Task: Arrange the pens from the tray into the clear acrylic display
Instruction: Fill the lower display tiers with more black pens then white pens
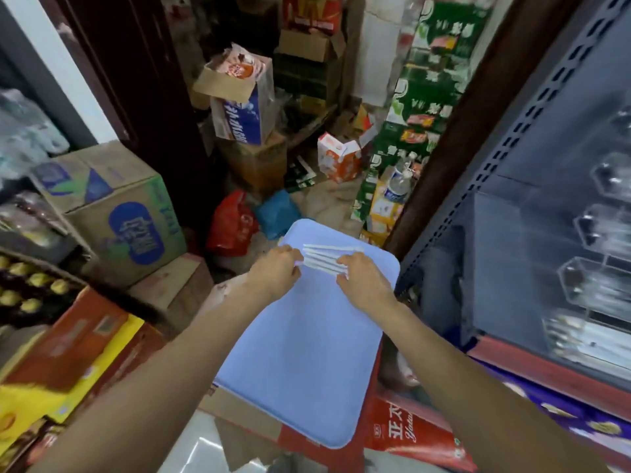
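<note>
The white pens (324, 258) lie side by side at the far end of the blue tray (300, 353), long axes running crosswise between my hands. My left hand (276, 268) pinches one end, my right hand (363, 278) covers the other with curled fingers; the acrylic display (601, 278) stands well off to my right.

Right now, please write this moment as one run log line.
stage: gathering pens | left hand: on pens | right hand: on pens | tray: blue | display: right, pens not yet inside

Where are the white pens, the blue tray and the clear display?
white pens (324, 257), head view, middle of the bundle.
pale blue plastic tray (300, 353), head view, bare centre.
clear acrylic display (594, 281), head view, a compartment front.
</note>
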Tool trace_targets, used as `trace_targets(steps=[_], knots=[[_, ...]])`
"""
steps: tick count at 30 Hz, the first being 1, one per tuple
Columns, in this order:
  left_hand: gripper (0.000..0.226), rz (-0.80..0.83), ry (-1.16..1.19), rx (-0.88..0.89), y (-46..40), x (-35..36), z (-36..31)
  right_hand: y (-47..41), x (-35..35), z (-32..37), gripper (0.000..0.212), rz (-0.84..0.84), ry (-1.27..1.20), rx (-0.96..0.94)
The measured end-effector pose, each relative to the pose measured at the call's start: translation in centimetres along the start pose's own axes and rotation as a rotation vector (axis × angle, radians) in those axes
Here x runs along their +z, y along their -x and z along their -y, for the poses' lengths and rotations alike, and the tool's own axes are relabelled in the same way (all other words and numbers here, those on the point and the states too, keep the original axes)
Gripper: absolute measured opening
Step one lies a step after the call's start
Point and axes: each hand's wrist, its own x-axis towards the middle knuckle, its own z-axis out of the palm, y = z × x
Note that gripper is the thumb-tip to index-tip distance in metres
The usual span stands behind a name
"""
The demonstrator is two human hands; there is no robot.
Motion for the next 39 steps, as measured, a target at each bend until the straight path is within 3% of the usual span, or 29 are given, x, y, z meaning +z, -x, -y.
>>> trace_targets(steps=[4,7,13,18,21,24,27,30,33,35,37,39], knots=[[0.059,0.163,-0.159,0.14,-2.1,2.7,2.4,-2.3,2.9,-1.6,0.062,0.103,0.101,0.079],[0.064,0.223,-0.231,0.193,-3.2,3.9,3.1,-3.4,4.1,-2.6,0.064,0.167,0.146,0.097],[0.048,0.152,-0.319,0.199,-3.7,4.3,2.6,-3.4,5.0,-2.9,0.046,0.06,0.23,0.083],[0.029,0.157,-0.273,0.192,-4.0,4.3,2.6,-3.7,4.7,-3.0,0.027,0.166,0.241,0.077],[0.022,0.188,-0.093,0.156,-4.2,4.6,3.3,-3.5,4.7,-2.9,0.028,0.251,0.261,0.054],[0.015,0.115,0.151,0.089,-3.8,4.8,4.0,-3.1,5.0,-2.8,0.027,0.27,0.265,0.029],[0.011,0.007,0.45,-0.048,-2.7,4.3,4.0,-2.4,4.9,-2.5,0.03,0.278,0.119,0.046],[0.009,-0.028,0.689,-0.076,-1.6,3.4,4.0,-1.6,4.4,-1.8,0.03,0.234,0.001,0.05],[0.02,-0.095,0.857,-0.152,-0.8,2.7,3.6,-0.6,3.7,-1.3,0.021,0.193,-0.183,0.061],[0.034,-0.124,1.109,-0.287,-0.2,2.1,2.7,0.1,3.2,-1.0,0.018,0.166,-0.363,0.107],[0.046,-0.078,1.395,-0.409,0.4,1.8,1.5,1.0,2.5,-0.6,0.019,0.123,-0.531,0.118],[0.043,0.101,1.437,-0.417,0.8,1.7,0.2,1.9,1.8,0.0,0.018,0.092,-0.702,0.124]])
